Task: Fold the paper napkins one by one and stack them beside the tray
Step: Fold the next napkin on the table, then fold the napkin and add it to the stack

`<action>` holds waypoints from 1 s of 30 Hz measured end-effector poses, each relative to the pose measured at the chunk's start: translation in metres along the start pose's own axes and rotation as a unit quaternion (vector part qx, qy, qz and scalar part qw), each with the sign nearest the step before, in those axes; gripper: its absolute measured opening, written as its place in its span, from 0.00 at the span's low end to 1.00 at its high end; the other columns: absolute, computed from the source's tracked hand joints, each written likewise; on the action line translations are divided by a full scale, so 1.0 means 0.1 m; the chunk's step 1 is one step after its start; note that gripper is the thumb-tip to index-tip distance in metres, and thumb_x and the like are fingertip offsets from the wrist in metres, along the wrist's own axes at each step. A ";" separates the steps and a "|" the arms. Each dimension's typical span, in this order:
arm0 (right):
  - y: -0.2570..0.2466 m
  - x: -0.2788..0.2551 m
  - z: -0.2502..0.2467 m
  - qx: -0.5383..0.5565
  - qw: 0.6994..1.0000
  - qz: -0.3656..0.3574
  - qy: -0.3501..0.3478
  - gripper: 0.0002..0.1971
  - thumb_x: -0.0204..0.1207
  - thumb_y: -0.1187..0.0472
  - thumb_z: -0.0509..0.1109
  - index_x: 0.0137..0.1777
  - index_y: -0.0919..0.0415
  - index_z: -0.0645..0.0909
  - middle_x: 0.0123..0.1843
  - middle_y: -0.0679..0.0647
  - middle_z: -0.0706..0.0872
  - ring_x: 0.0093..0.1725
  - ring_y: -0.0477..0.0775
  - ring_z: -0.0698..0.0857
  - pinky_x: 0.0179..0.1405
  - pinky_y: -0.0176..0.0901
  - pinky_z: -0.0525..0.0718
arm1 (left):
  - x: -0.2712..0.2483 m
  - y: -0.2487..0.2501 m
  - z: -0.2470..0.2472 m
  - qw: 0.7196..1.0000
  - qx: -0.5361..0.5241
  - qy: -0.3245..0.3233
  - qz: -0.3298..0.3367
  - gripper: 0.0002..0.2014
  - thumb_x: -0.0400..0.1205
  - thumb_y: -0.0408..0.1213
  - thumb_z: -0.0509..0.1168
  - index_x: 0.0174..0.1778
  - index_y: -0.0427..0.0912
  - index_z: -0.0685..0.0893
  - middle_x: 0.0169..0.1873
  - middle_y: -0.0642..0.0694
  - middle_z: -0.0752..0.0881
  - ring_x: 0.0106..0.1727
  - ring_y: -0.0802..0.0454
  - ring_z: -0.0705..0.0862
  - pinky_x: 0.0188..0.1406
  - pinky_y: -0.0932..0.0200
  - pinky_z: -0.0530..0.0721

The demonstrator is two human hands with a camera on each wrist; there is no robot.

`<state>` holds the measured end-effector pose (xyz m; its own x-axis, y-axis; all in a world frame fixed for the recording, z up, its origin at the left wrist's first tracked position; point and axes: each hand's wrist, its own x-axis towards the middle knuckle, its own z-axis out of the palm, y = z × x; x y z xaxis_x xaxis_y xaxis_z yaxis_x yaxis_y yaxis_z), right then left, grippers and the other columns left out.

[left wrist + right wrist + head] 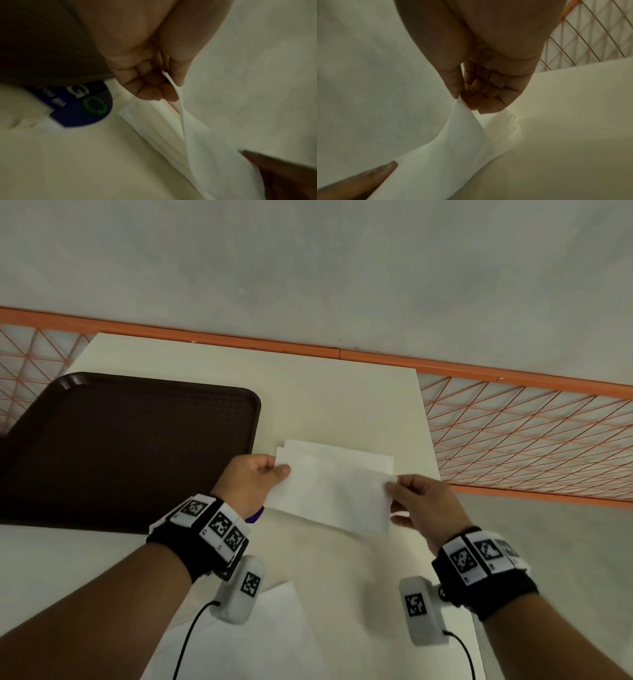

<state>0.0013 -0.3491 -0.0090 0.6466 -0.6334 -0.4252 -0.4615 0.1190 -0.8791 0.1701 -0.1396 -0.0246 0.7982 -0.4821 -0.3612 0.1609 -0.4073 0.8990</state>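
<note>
Now both hands, left hand [251, 474] and right hand [419, 501], pinch the folded napkin's [335, 494] ends beside the tray [130, 446], over the stack [342, 451]; thin, limp, tearable, so hold corners.

A plain white paper napkin [337, 494] and a stack of white folded napkins [342, 453] lie over a cream tabletop [342, 398]. The tray [130, 446] is dark brown with a fine grid texture. Behind runs an orange rail [239, 338] with orange diamond-pattern mesh [527, 440]. Black wristbands [191, 546] carry white tags printed with black-and-white square codes. A dark blue label [82, 105] shows a green ring.
</note>
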 end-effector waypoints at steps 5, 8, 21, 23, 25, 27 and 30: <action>-0.09 0.41 -0.05 -0.131 0.990 -0.032 0.043 0.07 0.78 0.63 0.71 0.38 0.62 0.84 0.30 0.55 0.85 0.31 0.52 0.83 0.35 0.46 0.87 | 0.28 0.06 0.10 0.985 0.156 0.062 0.045 0.14 0.80 0.41 0.69 0.35 0.34 0.84 0.27 0.39 0.83 0.30 0.48 0.78 0.35 0.54 0.78; -0.04 0.57 -0.05 -0.177 0.982 -0.026 0.062 0.08 0.77 0.61 0.72 0.37 0.59 0.83 0.29 0.54 0.86 0.30 0.53 0.84 0.39 0.49 0.89 | 0.40 0.03 0.18 0.975 0.202 0.088 0.042 0.18 0.80 0.42 0.69 0.30 0.32 0.78 0.22 0.46 0.74 0.27 0.48 0.72 0.31 0.56 0.72; 0.08 0.77 -0.01 -0.252 0.961 -0.011 0.114 0.16 0.75 0.50 0.74 0.58 0.56 0.81 0.47 0.49 0.87 0.47 0.54 0.86 0.54 0.49 0.84 | 0.52 -0.05 0.27 0.942 0.318 0.105 -0.021 0.14 0.78 0.50 0.70 0.51 0.44 0.83 0.49 0.47 0.86 0.48 0.46 0.85 0.43 0.56 0.81; 0.05 0.67 -0.01 -0.243 0.961 -0.011 0.132 0.22 0.76 0.48 0.73 0.66 0.55 0.76 0.53 0.48 0.83 0.51 0.52 0.82 0.57 0.48 0.81 | 0.51 -0.04 0.24 0.940 0.326 0.098 -0.031 0.19 0.77 0.53 0.70 0.58 0.44 0.83 0.55 0.46 0.86 0.54 0.45 0.85 0.48 0.54 0.82; 0.04 0.53 0.00 -0.232 0.961 -0.024 0.149 0.25 0.76 0.47 0.72 0.70 0.55 0.73 0.58 0.48 0.81 0.52 0.51 0.81 0.56 0.48 0.79 | 0.47 -0.01 0.20 0.939 0.328 0.103 -0.026 0.23 0.77 0.54 0.69 0.64 0.44 0.81 0.59 0.46 0.84 0.58 0.44 0.84 0.52 0.52 0.81; 0.05 0.34 0.03 -0.225 0.960 -0.051 0.159 0.24 0.76 0.49 0.73 0.69 0.54 0.74 0.59 0.48 0.81 0.50 0.50 0.82 0.53 0.47 0.80 | 0.35 0.02 0.16 0.938 0.330 0.104 0.001 0.22 0.78 0.53 0.69 0.64 0.45 0.80 0.57 0.47 0.84 0.56 0.45 0.83 0.52 0.52 0.81; 0.14 -0.03 0.16 -0.246 0.956 -0.096 0.129 0.16 0.75 0.54 0.74 0.60 0.54 0.78 0.51 0.47 0.83 0.44 0.48 0.82 0.47 0.41 0.78 | 0.04 0.02 0.11 0.937 0.340 0.060 0.048 0.16 0.78 0.50 0.69 0.56 0.45 0.83 0.48 0.49 0.85 0.49 0.49 0.84 0.52 0.52 0.83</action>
<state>0.0028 -0.3338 -0.0233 0.6061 -0.7825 -0.1427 -0.6199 -0.3523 -0.7012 0.1670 -0.1507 -0.0272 0.8558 -0.4680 -0.2203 -0.2893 -0.7861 0.5462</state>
